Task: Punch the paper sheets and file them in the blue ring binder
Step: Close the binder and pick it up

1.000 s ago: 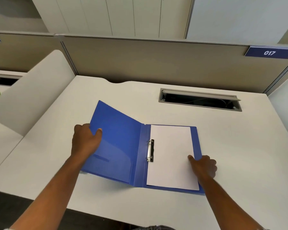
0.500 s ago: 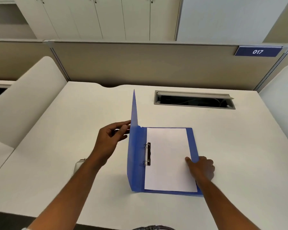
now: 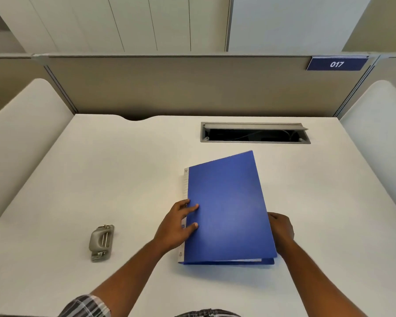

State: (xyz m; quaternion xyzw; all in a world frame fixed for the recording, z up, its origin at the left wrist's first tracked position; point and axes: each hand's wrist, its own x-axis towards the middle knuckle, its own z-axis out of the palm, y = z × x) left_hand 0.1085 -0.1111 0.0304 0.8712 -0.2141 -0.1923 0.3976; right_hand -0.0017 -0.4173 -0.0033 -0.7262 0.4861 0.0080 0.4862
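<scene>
While two plaid sleeves [image 3: 87, 306] are seen at the bottom edge, both forearms are stretched forward over the white desk [image 3: 128, 179] toward the blue ring binder [image 3: 226, 211]. The binder is laid on the desk near the front, its front cover nearly shut but lifted slightly along the right side, so that a thin white edge of the paper sheets [image 3: 247, 260] is shown in the gap at the near end. The left hand [image 3: 176, 227] is spread open at the binder's spine side, its straight fingers and thumb pressed flat on the cover near the left edge. The right hand [image 3: 280, 229] is placed at the cover's right edge, partly hidden behind it; whether its fingers are curled round the edge or simply resting there cannot be told. A grey hole punch [image 3: 101, 242] is set on the desk well to the left of the binder, apart from both hands. Farther back, an open grey cable slot [image 3: 255, 133] is sunk into the desk, and behind it a beige partition is fitted with a blue plate [image 3: 336, 64] marked 017.
</scene>
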